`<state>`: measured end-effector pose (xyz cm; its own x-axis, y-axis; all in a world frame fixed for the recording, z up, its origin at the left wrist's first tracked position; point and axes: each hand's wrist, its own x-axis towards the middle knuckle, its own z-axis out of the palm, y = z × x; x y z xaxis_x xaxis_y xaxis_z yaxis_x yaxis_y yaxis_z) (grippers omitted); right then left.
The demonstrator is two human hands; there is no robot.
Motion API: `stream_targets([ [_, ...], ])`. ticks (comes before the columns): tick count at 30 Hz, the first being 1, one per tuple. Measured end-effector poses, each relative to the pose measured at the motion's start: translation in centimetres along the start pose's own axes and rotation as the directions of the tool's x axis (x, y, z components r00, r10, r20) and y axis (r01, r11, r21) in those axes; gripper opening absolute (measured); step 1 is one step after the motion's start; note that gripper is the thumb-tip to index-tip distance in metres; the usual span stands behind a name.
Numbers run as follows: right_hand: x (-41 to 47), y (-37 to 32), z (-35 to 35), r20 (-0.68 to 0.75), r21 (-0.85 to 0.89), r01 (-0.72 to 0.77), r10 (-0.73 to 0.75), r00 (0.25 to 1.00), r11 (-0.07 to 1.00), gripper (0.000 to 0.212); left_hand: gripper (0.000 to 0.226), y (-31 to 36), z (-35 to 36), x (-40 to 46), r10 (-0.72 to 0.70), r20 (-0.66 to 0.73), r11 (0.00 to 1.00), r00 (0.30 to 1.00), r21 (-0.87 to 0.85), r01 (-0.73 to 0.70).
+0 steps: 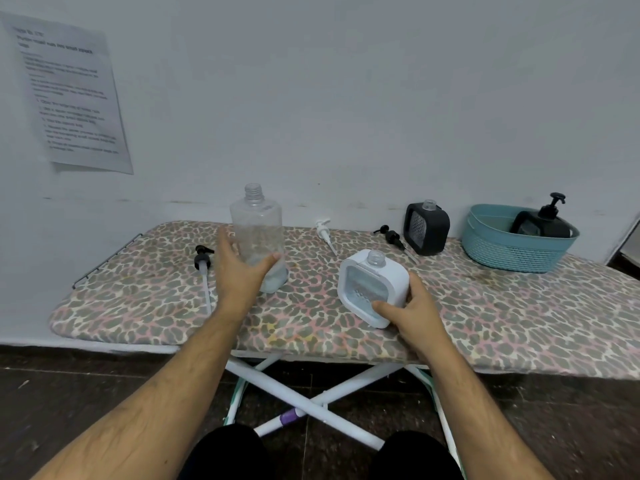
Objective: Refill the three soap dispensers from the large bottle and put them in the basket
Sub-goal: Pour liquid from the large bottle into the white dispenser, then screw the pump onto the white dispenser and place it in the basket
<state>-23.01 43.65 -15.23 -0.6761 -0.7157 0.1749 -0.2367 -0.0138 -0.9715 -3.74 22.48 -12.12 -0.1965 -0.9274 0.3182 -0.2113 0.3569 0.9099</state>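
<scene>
- Left hand (242,268): bare, no glove, ring or watch visible.
- Right hand (410,311): bare, likewise no glove, ring or wrist strap visible.
- Left forearm (166,386): uncovered for its whole visible length, down to the lower frame edge; no sleeve or cuff in view; fine hair visible along it.
- Right forearm (474,403): uncovered to the frame edge; no sleeve in view; fine hair visible.
- Legs: two dark rounded shapes at the bottom centre, the left knee (221,452) and right knee (415,455), in black garment; fabric plain, no visible seams, print or markings.
- No tattoos, bandages or markings seen on either arm.
</scene>
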Motion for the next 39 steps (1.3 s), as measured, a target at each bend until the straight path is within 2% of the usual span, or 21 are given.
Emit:
stream_targets([
  [2,-0.1,-0.2,0.0,-0.015,0.009,-0.002,0.002,1.000,1.000,0.063,0.092,0.3,-0.1,-1.2,0.088,-0.154,0.990,0.984,0.120,-0.070],
  [3,-0.1,-0.3,0.0,-0.026,0.016,0.004,-0.003,1.000,1.000,0.063,0.082,0.4,-0.1,-1.8,0.130,-0.187,0.983,0.974,0.151,-0.102],
  [7,0.0,0.0,0.1,-0.018,0.036,0.012,-0.011,1.000,0.999,0.062,0.051,0.4,0.2,-3.6,0.210,-0.197,0.973,0.957,0.142,-0.184],
  [9,0.2,0.3,0.1,-0.001,0.065,-0.003,0.003,1.000,0.998,0.062,0.030,0.6,0.5,-4.4,0.228,-0.115,0.973,0.967,0.056,-0.223],
  [12,0.7,0.4,0.0,0.050,0.144,-0.029,0.022,0.998,0.989,0.062,0.015,1.0,1.7,-5.7,0.242,0.131,0.970,0.961,-0.022,-0.241],
  [14,0.9,0.2,0.2,0.100,0.190,-0.045,0.027,0.995,0.981,0.061,0.025,1.4,2.6,-6.2,0.234,0.230,0.972,0.945,-0.026,-0.234],
  [16,1.0,-0.1,0.5,0.143,0.227,-0.064,0.032,0.989,0.972,0.062,0.049,1.6,3.5,-6.2,0.174,0.334,0.985,0.927,-0.067,-0.161],
  [18,1.1,-0.3,1.0,0.165,0.229,-0.062,0.024,0.986,0.971,0.065,0.075,1.8,4.1,-6.0,0.099,0.463,0.992,0.881,-0.113,-0.052],
  [20,1.1,-0.3,1.6,0.184,0.207,-0.041,0.003,0.983,0.977,0.065,0.084,1.9,4.3,-5.9,0.091,0.540,0.990,0.837,-0.141,-0.017],
  [22,1.2,-0.4,2.3,0.205,0.203,-0.029,-0.014,0.979,0.979,0.064,0.077,1.8,4.4,-5.7,0.120,0.550,0.983,0.826,-0.180,-0.023],
  [26,1.5,-0.7,3.3,0.269,0.206,-0.036,-0.021,0.963,0.978,0.064,0.073,1.2,3.8,-5.4,0.081,0.483,0.968,0.872,-0.245,0.047],
  [29,2.3,-1.2,3.4,0.326,0.146,-0.029,-0.020,0.945,0.989,0.066,0.063,1.0,3.5,-4.9,0.070,0.452,0.969,0.889,-0.244,0.048],
  [33,4.5,-2.5,2.0,0.471,0.058,-0.012,-0.016,0.882,0.998,0.067,0.060,1.0,3.8,-4.7,0.045,0.444,0.959,0.895,-0.271,0.087],
  [35,6.0,-3.1,1.4,0.435,0.098,-0.068,0.019,0.900,0.993,0.062,0.058,0.6,4.0,-4.6,0.031,0.453,0.949,0.891,-0.294,0.116],
  [39,9.7,-3.7,1.5,0.213,-0.011,-0.003,0.006,0.977,1.000,0.034,0.056,0.4,4.3,-4.4,0.020,0.477,0.939,0.879,-0.310,0.147],
])
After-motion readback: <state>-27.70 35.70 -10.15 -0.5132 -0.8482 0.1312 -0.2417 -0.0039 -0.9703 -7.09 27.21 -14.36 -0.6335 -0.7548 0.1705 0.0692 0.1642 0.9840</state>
